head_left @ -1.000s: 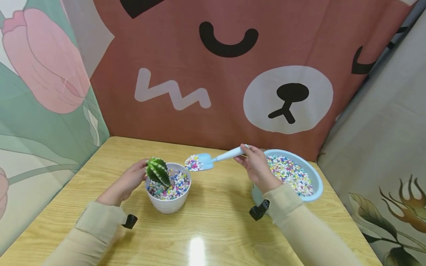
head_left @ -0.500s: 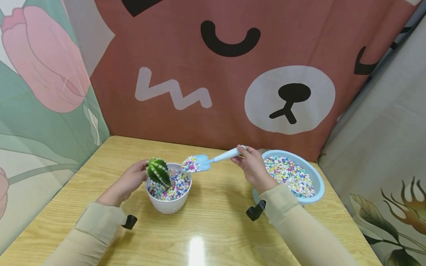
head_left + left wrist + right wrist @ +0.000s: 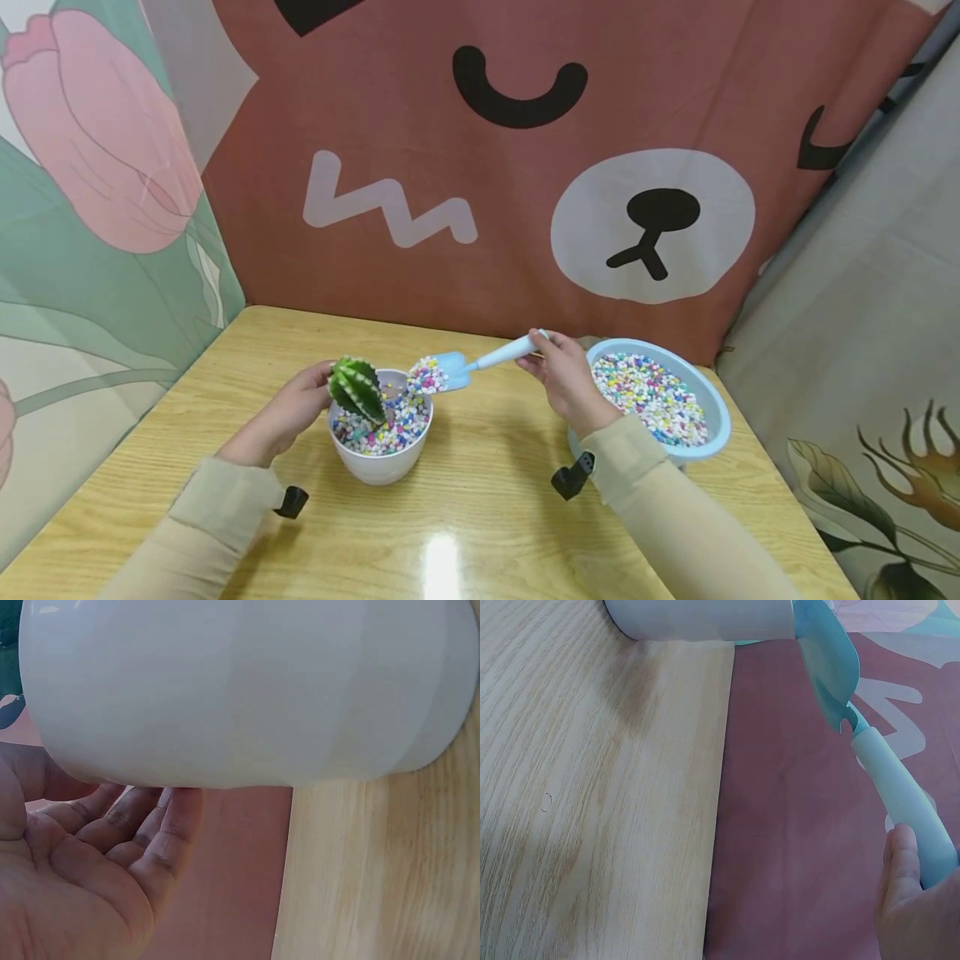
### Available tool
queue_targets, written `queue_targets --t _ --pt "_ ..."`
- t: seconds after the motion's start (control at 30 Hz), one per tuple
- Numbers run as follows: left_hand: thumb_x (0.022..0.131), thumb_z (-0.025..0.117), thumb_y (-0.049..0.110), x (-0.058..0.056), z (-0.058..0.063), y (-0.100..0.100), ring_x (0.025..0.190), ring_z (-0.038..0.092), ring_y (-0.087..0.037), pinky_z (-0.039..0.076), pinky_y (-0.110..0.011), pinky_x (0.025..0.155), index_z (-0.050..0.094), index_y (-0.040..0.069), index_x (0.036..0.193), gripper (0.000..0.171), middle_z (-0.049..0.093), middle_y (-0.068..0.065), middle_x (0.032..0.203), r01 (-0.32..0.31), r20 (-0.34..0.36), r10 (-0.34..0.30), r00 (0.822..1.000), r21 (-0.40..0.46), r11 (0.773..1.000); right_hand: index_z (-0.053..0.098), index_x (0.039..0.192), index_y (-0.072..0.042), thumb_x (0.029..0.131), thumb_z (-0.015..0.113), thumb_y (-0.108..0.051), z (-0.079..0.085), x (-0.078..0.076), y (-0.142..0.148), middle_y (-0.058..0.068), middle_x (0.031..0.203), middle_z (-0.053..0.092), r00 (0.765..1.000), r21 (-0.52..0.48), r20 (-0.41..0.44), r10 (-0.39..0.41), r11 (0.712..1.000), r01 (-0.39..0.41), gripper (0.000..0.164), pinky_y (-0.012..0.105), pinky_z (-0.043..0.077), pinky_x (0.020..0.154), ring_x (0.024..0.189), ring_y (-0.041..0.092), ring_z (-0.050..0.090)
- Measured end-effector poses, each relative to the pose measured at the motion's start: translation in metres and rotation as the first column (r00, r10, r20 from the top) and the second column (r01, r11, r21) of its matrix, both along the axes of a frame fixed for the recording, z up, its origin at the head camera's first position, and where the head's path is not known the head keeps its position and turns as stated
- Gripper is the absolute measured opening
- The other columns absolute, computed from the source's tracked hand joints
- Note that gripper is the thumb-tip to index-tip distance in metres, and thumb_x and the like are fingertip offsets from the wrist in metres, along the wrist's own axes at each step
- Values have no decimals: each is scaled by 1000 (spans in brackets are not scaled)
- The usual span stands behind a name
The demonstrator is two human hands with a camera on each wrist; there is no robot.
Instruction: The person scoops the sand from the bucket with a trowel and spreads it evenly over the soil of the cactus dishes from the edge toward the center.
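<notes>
My left hand holds the side of a white flowerpot, its thumb near the rim and its fingers against the wall in the left wrist view. A green cactus leans in the pot among colourful pebbles. My right hand grips the handle end of a light-blue hand trowel. Pebbles are heaped on the trowel's tip, which overlaps the pot's right rim in the head view. From the right wrist, the trowel's blade shows tilted beside the pot.
A light-blue tub of the same kind of pebbles stands at the right, partly behind the right forearm. Printed curtains hang along the back and sides of the wooden table.
The right hand has moved slightly left, bringing the loaded trowel's tip from beside the pot to over its rim. The left hand and pot stay in place.
</notes>
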State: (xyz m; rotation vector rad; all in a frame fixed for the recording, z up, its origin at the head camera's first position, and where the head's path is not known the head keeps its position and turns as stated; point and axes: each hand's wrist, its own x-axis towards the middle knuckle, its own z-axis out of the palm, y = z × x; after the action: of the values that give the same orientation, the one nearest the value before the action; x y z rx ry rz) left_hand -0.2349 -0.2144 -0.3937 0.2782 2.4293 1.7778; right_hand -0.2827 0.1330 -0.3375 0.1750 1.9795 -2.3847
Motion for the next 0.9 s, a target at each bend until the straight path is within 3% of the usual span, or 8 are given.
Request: queue_targets --t 0.2,0.4,0.73,0.9 --pt "103 36 7 12 2 -10 120 48 -33 44 -46 99 40 -10 134 36 49 -24 129 59 -8 -58 998 25 998 52 108 2 101 51 -18 -1 -2 0 11 103 52 1000 0 -9 -7 1000 7 21 25 54 78 76 16 61" --pt "100 43 2 21 2 -12 115 52 -32 50 -37 93 39 -13 135 38 51 -26 126 84 -28 -84 996 11 996 50 116 7 101 51 -17 -2 -3 -1 12 104 53 1000 2 -13 -9 1000 9 29 25 54 77 75 15 62" --pt "100 43 4 20 -1 -11 120 50 -38 48 -41 96 39 -13 138 42 49 -28 132 66 -32 -67 997 -43 997 51 109 3 101 52 -16 3 0 -3 10 101 53 999 15 -49 -10 1000 11 21 25 54 76 74 14 61" --pt "99 42 2 16 -1 -11 119 51 -37 48 -40 95 43 -13 135 39 52 -27 129 72 -43 -73 996 -31 997 51 113 6 101 52 -17 8 2 -4 12 103 53 999 40 -53 -8 999 10 26 25 54 77 75 14 61"
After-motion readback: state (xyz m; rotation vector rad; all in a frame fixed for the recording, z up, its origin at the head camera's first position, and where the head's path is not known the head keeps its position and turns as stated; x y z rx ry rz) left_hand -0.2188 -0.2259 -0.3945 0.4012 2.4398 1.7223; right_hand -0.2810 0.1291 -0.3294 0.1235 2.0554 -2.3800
